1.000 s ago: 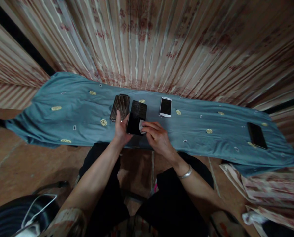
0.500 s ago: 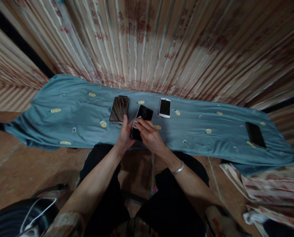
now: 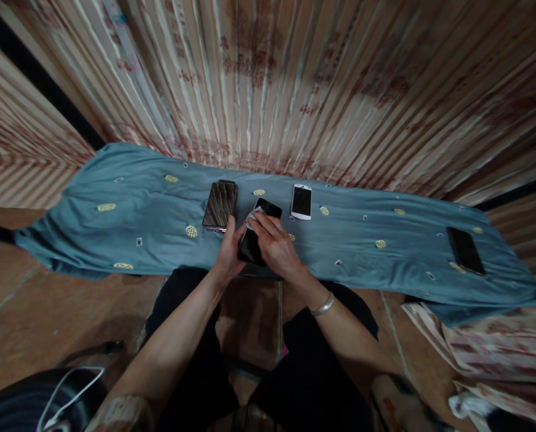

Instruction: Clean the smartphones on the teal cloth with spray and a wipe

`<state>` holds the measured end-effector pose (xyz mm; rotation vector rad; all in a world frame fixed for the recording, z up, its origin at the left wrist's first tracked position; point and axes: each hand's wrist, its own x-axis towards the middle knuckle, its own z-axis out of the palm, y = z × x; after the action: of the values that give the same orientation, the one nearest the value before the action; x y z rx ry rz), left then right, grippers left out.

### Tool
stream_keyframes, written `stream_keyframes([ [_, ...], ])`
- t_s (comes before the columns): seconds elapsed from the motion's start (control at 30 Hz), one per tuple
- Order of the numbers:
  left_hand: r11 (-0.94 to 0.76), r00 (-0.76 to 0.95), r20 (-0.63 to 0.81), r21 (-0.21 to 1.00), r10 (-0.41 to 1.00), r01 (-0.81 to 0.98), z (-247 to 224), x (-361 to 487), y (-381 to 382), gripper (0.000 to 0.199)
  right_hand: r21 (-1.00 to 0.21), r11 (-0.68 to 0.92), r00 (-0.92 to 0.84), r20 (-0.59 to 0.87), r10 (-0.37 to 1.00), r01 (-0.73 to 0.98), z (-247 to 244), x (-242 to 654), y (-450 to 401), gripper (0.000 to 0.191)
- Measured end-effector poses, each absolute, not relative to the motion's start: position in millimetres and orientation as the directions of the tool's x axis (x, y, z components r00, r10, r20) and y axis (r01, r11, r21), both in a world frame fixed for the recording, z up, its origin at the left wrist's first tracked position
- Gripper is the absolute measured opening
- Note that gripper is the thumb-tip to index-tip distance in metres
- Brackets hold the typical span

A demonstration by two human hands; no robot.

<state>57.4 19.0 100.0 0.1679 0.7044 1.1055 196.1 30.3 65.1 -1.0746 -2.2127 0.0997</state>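
My left hand (image 3: 228, 249) grips a black smartphone (image 3: 250, 245) by its left edge, thumb along the side. The phone is tilted, its dark glossy face turned up. In my right hand (image 3: 279, 246) a small white cloth or tissue (image 3: 252, 217) is pinched and pressed on the phone's upper part. Just beyond my left thumb lies a stack of dark phones (image 3: 221, 206), the top one reflecting the striped curtain. A white smartphone (image 3: 301, 201) with a dark screen rests farther back, right of my hands.
A blue patterned cloth (image 3: 349, 240) covers the long narrow table. Another black phone (image 3: 465, 250) lies near its right end. Behind stands a pleated curtain (image 3: 268, 90). A black round seat (image 3: 20, 399) with a white cable (image 3: 76, 393) is at lower left.
My right hand has slid the white cloth slightly up the phone's face. My left hand keeps its hold on the phone. The whole view has shifted a little.
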Motion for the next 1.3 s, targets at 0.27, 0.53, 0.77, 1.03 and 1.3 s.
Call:
stream_keyframes([
  [0.27, 0.471, 0.288, -0.412, 0.463, 0.865, -0.751, 94.3, 55.8, 16.4, 0.062, -0.375, 0.605, -0.387, 0.512, 0.767, 0.703, 67.8, 196.8, 44.3, 0.05],
  [0.53, 0.468, 0.276, -0.41, 0.503, 0.869, -0.726, 91.8, 52.7, 16.0, 0.061, -0.356, 0.617, -0.403, 0.516, 0.756, 0.702, 65.7, 196.2, 43.5, 0.051],
  [0.77, 0.377, 0.317, -0.214, 0.642, 0.924, -0.667, 78.6, 56.1, 14.5, 0.06, -0.366, 0.573, -0.372, 0.489, 0.789, 0.733, 72.4, 206.1, 44.9, 0.053],
  [1.03, 0.277, 0.257, -0.153, 0.775, 0.954, -0.567, 64.9, 55.3, 16.4, 0.053, -0.337, 0.584, -0.395, 0.485, 0.78, 0.739, 69.8, 209.6, 43.6, 0.05],
  [1.3, 0.285, 0.305, -0.135, 0.801, 0.943, -0.527, 59.7, 55.1, 15.6, 0.059, -0.386, 0.541, -0.309, 0.518, 0.798, 0.748, 65.2, 226.8, 56.1, 0.053],
])
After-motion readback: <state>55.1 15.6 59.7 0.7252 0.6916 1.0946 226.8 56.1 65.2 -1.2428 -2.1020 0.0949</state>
